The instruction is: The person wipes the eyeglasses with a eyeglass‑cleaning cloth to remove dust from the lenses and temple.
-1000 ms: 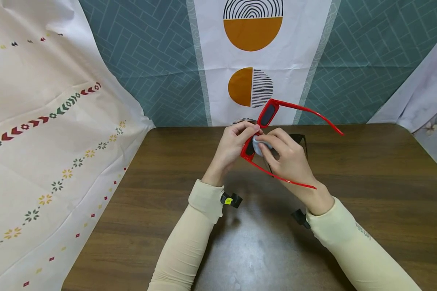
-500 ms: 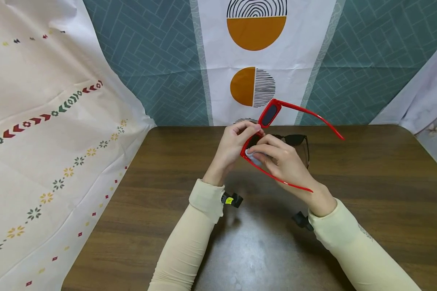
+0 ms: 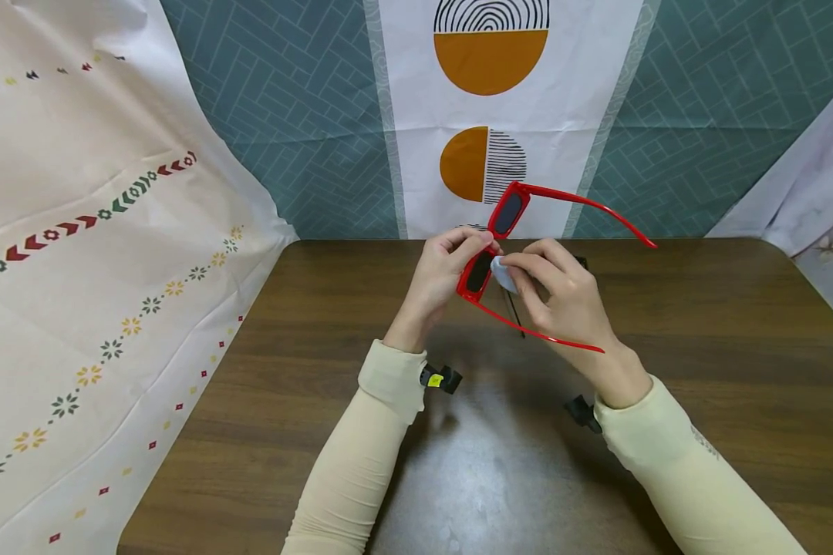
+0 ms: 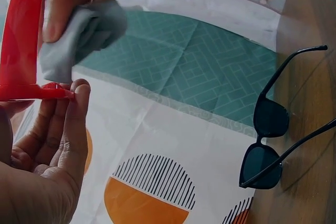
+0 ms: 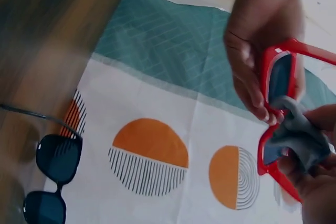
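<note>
Red-framed sunglasses (image 3: 509, 213) with dark lenses are held up above the table, both temples unfolded and reaching right. My left hand (image 3: 436, 279) pinches the frame near the bridge. In my right hand (image 3: 571, 302), thumb and fingers pinch a small bluish-grey cloth (image 3: 504, 275), which is beside the nearer lens. From the right wrist view, the bunched cloth (image 5: 298, 134) overlaps the frame around the bridge; whether it touches a lens there I cannot tell. The left wrist view shows the cloth (image 4: 86, 38) just above the red rim (image 4: 37, 92).
Black sunglasses (image 4: 268, 121) stand on the wooden table (image 3: 305, 401) behind the right hand, temples unfolded, mostly hidden in the head view. A patterned cloth (image 3: 278, 116) hangs at the table's far edge. Cream fabric (image 3: 97, 324) drapes along the left side.
The right hand with the cloth went down along the nearer lens, then back up and to the right. The left hand keeps its grip; the red sunglasses shift only slightly.
</note>
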`<state>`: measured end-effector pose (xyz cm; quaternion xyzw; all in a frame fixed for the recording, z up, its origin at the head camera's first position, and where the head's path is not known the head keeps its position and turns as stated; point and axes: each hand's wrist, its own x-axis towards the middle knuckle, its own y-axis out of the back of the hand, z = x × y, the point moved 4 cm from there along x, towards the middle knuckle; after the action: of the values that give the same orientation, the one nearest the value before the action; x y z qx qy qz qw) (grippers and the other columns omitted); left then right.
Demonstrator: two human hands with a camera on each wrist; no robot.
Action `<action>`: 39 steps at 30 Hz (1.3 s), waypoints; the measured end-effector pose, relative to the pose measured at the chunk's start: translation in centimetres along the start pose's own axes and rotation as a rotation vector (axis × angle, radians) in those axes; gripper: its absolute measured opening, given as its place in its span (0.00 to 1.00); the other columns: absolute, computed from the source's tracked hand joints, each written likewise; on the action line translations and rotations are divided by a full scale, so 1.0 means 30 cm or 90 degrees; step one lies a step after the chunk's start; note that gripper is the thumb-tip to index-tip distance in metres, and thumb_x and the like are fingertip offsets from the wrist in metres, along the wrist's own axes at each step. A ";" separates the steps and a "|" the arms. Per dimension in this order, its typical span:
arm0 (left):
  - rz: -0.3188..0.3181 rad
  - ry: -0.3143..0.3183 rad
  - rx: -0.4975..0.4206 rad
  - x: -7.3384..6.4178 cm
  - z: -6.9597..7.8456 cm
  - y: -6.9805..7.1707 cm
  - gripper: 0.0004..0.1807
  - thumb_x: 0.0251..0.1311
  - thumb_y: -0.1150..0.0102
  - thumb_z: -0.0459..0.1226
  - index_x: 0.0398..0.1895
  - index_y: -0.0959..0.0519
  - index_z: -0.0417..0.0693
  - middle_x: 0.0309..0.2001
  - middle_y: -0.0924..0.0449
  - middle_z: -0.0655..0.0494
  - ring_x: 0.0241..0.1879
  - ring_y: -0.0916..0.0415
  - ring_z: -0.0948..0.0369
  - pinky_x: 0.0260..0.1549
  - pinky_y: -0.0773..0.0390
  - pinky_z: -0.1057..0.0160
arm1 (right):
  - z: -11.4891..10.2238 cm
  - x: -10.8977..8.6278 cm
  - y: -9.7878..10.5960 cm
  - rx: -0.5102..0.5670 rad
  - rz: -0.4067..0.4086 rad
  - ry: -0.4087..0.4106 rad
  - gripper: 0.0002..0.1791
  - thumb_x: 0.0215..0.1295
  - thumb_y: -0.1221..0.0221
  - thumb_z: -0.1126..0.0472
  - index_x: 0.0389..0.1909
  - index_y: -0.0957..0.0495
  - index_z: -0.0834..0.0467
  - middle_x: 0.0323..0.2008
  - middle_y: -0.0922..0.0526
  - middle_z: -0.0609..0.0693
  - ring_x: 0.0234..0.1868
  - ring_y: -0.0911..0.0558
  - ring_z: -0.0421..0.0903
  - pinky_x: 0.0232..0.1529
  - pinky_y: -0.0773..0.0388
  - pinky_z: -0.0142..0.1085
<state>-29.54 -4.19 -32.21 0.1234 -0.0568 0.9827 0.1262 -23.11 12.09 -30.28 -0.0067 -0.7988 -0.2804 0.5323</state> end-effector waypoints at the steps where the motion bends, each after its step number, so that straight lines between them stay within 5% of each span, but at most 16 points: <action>1: 0.000 -0.002 0.004 0.001 0.000 -0.002 0.13 0.76 0.44 0.39 0.44 0.15 0.37 0.42 0.16 0.50 0.45 0.21 0.57 0.44 0.17 0.62 | -0.004 -0.001 -0.003 -0.017 0.017 0.012 0.13 0.58 0.32 0.80 0.44 0.14 0.67 0.37 0.20 0.60 0.36 0.21 0.52 0.37 0.23 0.33; 6: -0.010 0.011 0.003 0.000 -0.008 -0.015 0.13 0.75 0.42 0.40 0.44 0.15 0.38 0.43 0.16 0.48 0.45 0.20 0.55 0.43 0.15 0.61 | -0.017 -0.013 -0.038 -0.081 0.029 0.070 0.15 0.58 0.30 0.78 0.47 0.15 0.69 0.37 0.20 0.61 0.39 0.21 0.56 0.41 0.16 0.45; 11: -0.019 0.014 0.002 0.001 -0.017 -0.026 0.12 0.75 0.41 0.39 0.45 0.15 0.37 0.42 0.15 0.47 0.40 0.19 0.55 0.44 0.14 0.60 | -0.010 -0.023 -0.051 -0.119 0.010 0.061 0.13 0.61 0.32 0.76 0.48 0.16 0.70 0.39 0.21 0.61 0.40 0.20 0.56 0.39 0.16 0.46; 19: -0.005 -0.008 -0.003 -0.001 -0.010 -0.015 0.13 0.75 0.42 0.40 0.43 0.15 0.37 0.42 0.16 0.46 0.43 0.20 0.53 0.39 0.16 0.63 | 0.001 -0.020 -0.056 0.061 -0.040 -0.044 0.13 0.57 0.29 0.78 0.44 0.14 0.69 0.40 0.20 0.59 0.42 0.19 0.50 0.45 0.24 0.22; 25: -0.003 -0.009 -0.015 -0.001 -0.007 -0.006 0.14 0.75 0.42 0.39 0.45 0.16 0.35 0.42 0.16 0.45 0.41 0.18 0.54 0.40 0.14 0.63 | 0.003 -0.021 -0.057 0.136 -0.136 -0.084 0.13 0.57 0.30 0.79 0.42 0.12 0.64 0.42 0.18 0.53 0.45 0.19 0.47 0.48 0.23 0.24; 29: -0.005 -0.001 -0.030 0.000 -0.006 -0.006 0.13 0.75 0.43 0.38 0.45 0.16 0.35 0.40 0.15 0.47 0.38 0.16 0.54 0.42 0.13 0.60 | 0.008 -0.013 -0.031 0.155 -0.129 -0.097 0.14 0.57 0.30 0.79 0.42 0.11 0.62 0.41 0.16 0.51 0.44 0.19 0.45 0.44 0.24 0.24; 35: 0.004 -0.002 -0.023 0.002 -0.006 -0.012 0.13 0.76 0.43 0.38 0.44 0.16 0.35 0.38 0.15 0.52 0.41 0.18 0.56 0.43 0.15 0.62 | -0.017 -0.004 -0.017 0.016 0.005 0.017 0.14 0.58 0.30 0.78 0.44 0.14 0.66 0.38 0.18 0.58 0.40 0.20 0.52 0.38 0.22 0.31; 39: -0.002 0.006 -0.021 0.002 -0.011 -0.022 0.13 0.75 0.42 0.39 0.44 0.16 0.36 0.39 0.15 0.50 0.42 0.20 0.56 0.41 0.15 0.62 | -0.036 -0.020 -0.042 -0.091 0.010 0.099 0.17 0.57 0.29 0.77 0.48 0.16 0.69 0.40 0.19 0.62 0.41 0.19 0.56 0.43 0.15 0.44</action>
<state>-29.49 -3.49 -32.46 0.1170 -0.0722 0.9819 0.1301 -22.32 10.71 -31.06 -0.0294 -0.7329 -0.3323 0.5930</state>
